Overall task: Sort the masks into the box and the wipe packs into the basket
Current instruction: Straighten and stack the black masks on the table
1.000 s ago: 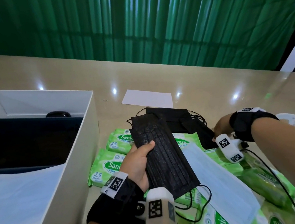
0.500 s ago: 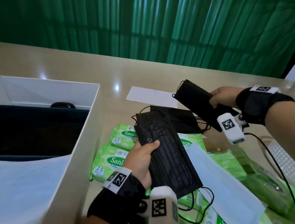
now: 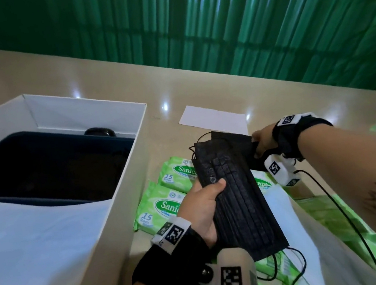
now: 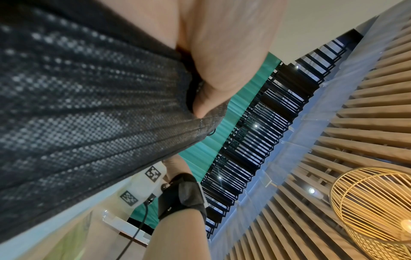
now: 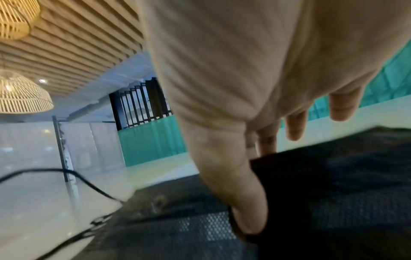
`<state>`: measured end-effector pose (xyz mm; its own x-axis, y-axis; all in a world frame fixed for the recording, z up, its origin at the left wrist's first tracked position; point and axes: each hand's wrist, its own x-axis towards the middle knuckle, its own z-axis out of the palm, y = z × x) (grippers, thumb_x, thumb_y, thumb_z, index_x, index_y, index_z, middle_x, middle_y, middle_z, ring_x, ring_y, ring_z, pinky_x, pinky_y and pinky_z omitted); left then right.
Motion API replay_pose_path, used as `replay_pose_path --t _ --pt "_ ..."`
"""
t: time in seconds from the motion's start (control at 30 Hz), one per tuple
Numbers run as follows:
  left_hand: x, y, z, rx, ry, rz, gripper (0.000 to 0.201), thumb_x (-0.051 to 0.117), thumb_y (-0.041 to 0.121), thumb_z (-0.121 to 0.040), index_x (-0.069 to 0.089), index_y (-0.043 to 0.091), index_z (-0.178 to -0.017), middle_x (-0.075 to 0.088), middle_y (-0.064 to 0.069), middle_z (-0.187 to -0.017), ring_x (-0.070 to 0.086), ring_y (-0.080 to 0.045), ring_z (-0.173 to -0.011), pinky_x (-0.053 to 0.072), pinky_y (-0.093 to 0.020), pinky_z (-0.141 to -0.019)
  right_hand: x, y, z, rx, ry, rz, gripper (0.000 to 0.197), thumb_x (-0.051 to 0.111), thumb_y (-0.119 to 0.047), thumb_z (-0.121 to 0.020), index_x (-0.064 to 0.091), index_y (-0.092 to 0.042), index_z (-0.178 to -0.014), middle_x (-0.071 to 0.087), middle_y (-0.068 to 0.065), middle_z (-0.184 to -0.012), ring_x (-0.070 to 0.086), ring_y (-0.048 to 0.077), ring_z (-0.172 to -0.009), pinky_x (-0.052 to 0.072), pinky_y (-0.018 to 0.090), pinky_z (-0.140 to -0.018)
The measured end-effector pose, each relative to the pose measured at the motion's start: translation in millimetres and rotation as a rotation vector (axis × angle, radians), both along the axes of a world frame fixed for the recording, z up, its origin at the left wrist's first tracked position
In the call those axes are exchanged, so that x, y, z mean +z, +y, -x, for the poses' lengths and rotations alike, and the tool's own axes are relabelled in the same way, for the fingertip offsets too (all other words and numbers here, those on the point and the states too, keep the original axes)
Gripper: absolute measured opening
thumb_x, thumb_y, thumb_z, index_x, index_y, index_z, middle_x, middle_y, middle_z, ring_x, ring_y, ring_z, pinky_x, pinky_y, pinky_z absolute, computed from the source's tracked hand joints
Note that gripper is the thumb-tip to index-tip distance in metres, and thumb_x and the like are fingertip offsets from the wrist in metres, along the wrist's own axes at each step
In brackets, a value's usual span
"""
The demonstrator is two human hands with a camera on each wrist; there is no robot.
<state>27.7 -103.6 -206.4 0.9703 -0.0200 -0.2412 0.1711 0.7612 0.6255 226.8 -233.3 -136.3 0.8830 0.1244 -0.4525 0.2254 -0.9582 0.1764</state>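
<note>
**Holding black masks over the wipe packs**

Head view: the left hand [image 3: 203, 209] grips a stack of black masks [image 3: 236, 198], thumb across the top, held above the counter [image 3: 110, 80] just right of the white box [image 3: 134, 164]. The right hand [image 3: 264, 142] pinches another black mask [image 3: 234, 137] at its end, laying it against the far end of the stack. Green wipe packs [image 3: 160, 209] lie on the counter under and beside the hands, along with a white mask [image 3: 299, 235]. A dark bin [image 3: 48, 169] sits inside the box, and a white sheet of paper [image 3: 212, 117] lies farther back.

Left wrist view: the left hand's thumb [image 4: 222, 84] presses on the pleated black fabric [image 4: 89, 114]; the right wrist strap shows beyond.

Right wrist view: the right hand's thumb [image 5: 240, 190] clamps the dark mask [image 5: 311, 202] with the index finger beneath; the other fingers [image 5: 342, 107] hang loose.
</note>
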Motion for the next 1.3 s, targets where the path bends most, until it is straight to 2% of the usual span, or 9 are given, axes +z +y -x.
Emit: replay_pose_path --t 0.07,0.23,0.43,0.57,0.73,0.87,0.93,1.07,1.3 --pt "-0.6 0.5 -1.1 -0.003 -0.01 -0.026 0.021 0.045 -0.001 -0.094 0.059 0.012 -0.103 0.064 -0.018 -0.094 0.061 -0.03 -0.08 0.047 -0.048 -0.087 -7.5 -5.9 -6.0 -0.03 -0.052 -0.063 0.042 0.073 -0.024 -0.08 0.046 -0.013 -0.11 0.052 0.007 -0.103 0.049 0.021 -0.082 0.037 0.025 -0.055" --pt "-1.8 -0.1 -1.9 0.011 -0.016 -0.042 0.02 0.046 -0.002 -0.094 0.06 0.012 -0.099 0.065 -0.017 -0.092 0.061 -0.029 -0.08 0.047 -0.047 -0.088 -13.9 -20.7 -16.4 -0.149 -0.044 -0.207 0.102 0.083 -0.031 -0.069 0.02 -0.017 -0.147 0.044 0.01 -0.141 0.044 0.031 -0.127 0.04 0.041 -0.103" --pt "-1.6 -0.1 0.6 0.003 -0.016 -0.021 0.022 0.045 -0.001 -0.094 0.059 0.01 -0.108 0.065 -0.018 -0.095 0.062 -0.03 -0.08 0.05 -0.046 -0.083 -14.5 -23.7 -5.3 -0.129 0.038 -0.189 0.045 0.074 -0.016 -0.078 0.059 -0.006 -0.12 0.063 0.01 -0.102 0.06 0.026 -0.092 0.049 0.032 -0.079" --pt "-0.3 0.7 2.9 0.0 -0.01 -0.022 0.023 0.046 0.0 -0.095 0.058 0.007 -0.113 0.066 -0.018 -0.097 0.064 -0.03 -0.082 0.052 -0.044 -0.082 4.4 -34.2 15.8 -0.151 -0.1 -0.319 0.018 0.069 -0.014 -0.077 0.063 -0.014 -0.095 0.063 0.003 -0.075 0.058 0.022 -0.068 0.046 0.025 -0.059" --pt "1.9 4.0 4.3 0.002 0.025 -0.054 0.027 0.044 0.005 -0.097 0.053 0.004 -0.123 0.065 -0.02 -0.099 0.064 -0.03 -0.081 0.053 -0.04 -0.069 48.6 -55.7 52.8 -0.162 -0.266 -0.705 0.027 0.067 -0.007 -0.081 0.054 -0.012 -0.104 0.059 0.011 -0.095 0.055 0.023 -0.081 0.04 0.026 -0.066" --pt "4.7 4.6 5.1 0.015 0.054 -0.081 0.031 0.043 0.007 -0.098 0.049 0.003 -0.128 0.065 -0.019 -0.097 0.065 -0.028 -0.078 0.055 -0.035 -0.06 69.2 -68.3 92.6 -0.204 -0.102 -1.187 0.039 0.068 0.005 -0.07 0.056 -0.008 -0.104 0.063 0.023 -0.11 0.062 0.033 -0.088 0.052 0.039 -0.082" --pt "8.6 4.6 5.8 0.025 0.07 -0.095 0.031 0.042 0.008 -0.099 0.049 0.003 -0.128 0.065 -0.021 -0.1 0.065 -0.029 -0.079 0.056 -0.036 -0.059 75.0 -71.5 111.5 -0.205 -0.03 -1.337 0.046 0.064 -0.001 -0.058 0.057 -0.013 -0.101 0.065 0.018 -0.105 0.064 0.031 -0.085 0.055 0.037 -0.076" --pt "22.1 3.0 10.6 0.041 0.076 -0.131 0.027 0.042 0.012 -0.099 0.052 0.006 -0.123 0.066 -0.022 -0.1 0.065 -0.031 -0.08 0.054 -0.042 -0.066 84.3 -68.2 150.1 -0.163 0.04 -1.504 0.047 0.059 -0.001 -0.054 0.056 -0.015 -0.099 0.066 0.009 -0.092 0.068 0.017 -0.07 0.055 0.025 -0.06" --pt "51.6 -2.6 31.9 -0.045 0.147 -0.105 0.045 0.044 0.036 -0.098 0.061 -0.001 -0.119 0.07 -0.021 -0.099 0.071 -0.032 -0.074 0.056 -0.036 -0.05 65.8 -44.6 199.9 -0.161 0.187 -1.552 0.039 0.059 -0.004 -0.057 0.059 -0.011 -0.095 0.068 0.008 -0.083 0.066 0.02 -0.069 0.055 0.027 -0.063"
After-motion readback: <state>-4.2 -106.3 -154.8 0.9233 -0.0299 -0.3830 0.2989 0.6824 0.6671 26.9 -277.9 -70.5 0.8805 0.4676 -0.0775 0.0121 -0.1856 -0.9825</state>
